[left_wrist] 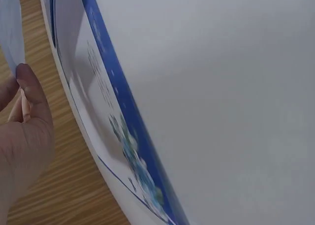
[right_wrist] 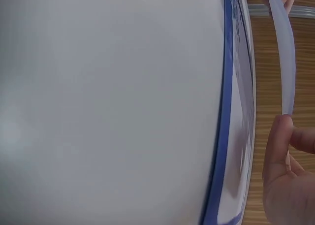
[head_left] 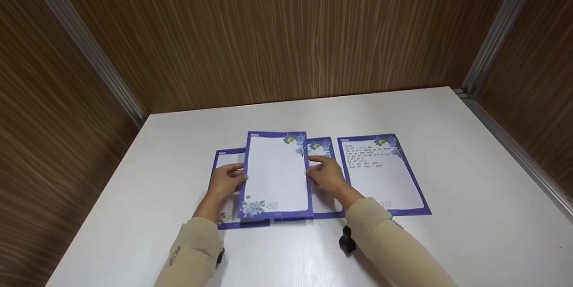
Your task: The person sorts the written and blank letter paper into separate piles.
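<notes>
The left grip (head_left: pixel 224 182) and right grip (head_left: pixel 330 175) pinch the raised sheet (head_left: pixel 276 173) by opposite side edges, a suitable hold for seemingly light, flexible, easily creased paper.

Head cam: up high, looking fwd/down across white tabletop (head_left: pixel 134 215) to woodgrain back panel (head_left: pixel 286 32); widest & farthest of the 3; L wrist cam: v. close, rolled sideways, tabletop filling its right, L hand (left_wrist: pixel 27 139) at left edge; R wrist cam: just as close, rolled the other way (near-mirror of L), R hand (right_wrist: pixel 288 183) at right edge; all 3 share raised purple-bordered floral sheet (head_left: pixel 277 175), nearly edge-on in wrist views.
</notes>
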{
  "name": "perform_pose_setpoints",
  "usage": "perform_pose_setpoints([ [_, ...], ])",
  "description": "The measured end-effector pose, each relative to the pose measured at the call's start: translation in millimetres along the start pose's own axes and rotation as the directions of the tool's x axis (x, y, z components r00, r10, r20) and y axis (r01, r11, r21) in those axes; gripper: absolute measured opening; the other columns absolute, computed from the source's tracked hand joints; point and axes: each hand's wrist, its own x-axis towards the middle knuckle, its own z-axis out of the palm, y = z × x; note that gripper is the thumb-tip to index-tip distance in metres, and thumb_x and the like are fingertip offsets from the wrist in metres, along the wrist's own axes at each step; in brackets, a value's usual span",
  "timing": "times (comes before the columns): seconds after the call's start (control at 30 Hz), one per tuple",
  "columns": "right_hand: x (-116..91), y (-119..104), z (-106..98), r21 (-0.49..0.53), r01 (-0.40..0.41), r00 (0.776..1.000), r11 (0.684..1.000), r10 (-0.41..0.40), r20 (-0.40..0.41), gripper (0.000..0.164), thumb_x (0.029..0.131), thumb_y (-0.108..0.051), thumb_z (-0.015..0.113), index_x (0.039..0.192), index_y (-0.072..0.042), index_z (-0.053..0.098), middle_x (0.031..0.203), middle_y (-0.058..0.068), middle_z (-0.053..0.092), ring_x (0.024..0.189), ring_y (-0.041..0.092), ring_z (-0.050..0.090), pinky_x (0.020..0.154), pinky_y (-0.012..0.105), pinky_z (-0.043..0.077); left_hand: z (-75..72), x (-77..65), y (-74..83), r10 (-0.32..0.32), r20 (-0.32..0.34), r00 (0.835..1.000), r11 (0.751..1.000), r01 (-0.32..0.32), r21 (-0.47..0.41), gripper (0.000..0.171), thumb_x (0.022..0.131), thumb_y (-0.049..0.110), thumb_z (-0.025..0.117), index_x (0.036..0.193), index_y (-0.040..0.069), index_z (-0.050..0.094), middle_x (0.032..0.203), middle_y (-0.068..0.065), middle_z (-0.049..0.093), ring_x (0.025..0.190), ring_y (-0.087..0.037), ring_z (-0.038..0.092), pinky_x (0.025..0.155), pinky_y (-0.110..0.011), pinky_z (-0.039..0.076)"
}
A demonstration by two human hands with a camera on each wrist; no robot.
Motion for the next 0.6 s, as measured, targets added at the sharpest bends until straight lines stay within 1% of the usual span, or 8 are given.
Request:
perform_pose_setpoints([
  [0.23, -3, -4, 17, 0.007, 0.081, 0.997, 0.997, -0.081, 0.014, 0.042, 0.088, 0.002, 0.062, 0.130, -0.002, 0.056, 0.085, 0.009, 0.066, 0.061, 0.016, 0.060, 0.046, 0.022, 0.046, -20.1, -2.0, -11.2, 0.004, 0.009, 1.000, 1.000, -0.004, -0.009, 0.041, 0.087, -0.005, 0.064, 0.127, -0.006, 0.056, 0.107, -0.018, 0.063, 0.077, -0.017, 0.064, 0.069, -0.029, 0.056],
  [0.37, -5, -7, 25, 0.011, 0.093, 0.995, 0.996, -0.093, 0.033, 0.043, 0.088, 0.002, 0.061, 0.131, -0.002, 0.055, 0.083, 0.008, 0.065, 0.061, 0.016, 0.060, 0.047, 0.023, 0.047, -29.1, -3.0, -15.7, -0.008, 0.004, 1.000, 1.000, 0.008, 0.003, 0.041, 0.088, -0.003, 0.064, 0.128, -0.005, 0.056, 0.107, -0.017, 0.062, 0.079, -0.016, 0.064, 0.072, -0.028, 0.056],
  [0.6, -6, -9, 36, 0.044, 0.073, 0.995, 0.996, -0.076, 0.057, 0.044, 0.089, 0.002, 0.061, 0.132, -0.003, 0.054, 0.085, 0.009, 0.065, 0.063, 0.019, 0.063, 0.053, 0.028, 0.053, -40.9, -4.8, -19.2, -0.014, 0.007, 1.000, 1.000, 0.014, -0.007, 0.041, 0.088, -0.003, 0.063, 0.129, -0.005, 0.054, 0.109, -0.016, 0.061, 0.078, -0.015, 0.063, 0.070, -0.027, 0.055],
])
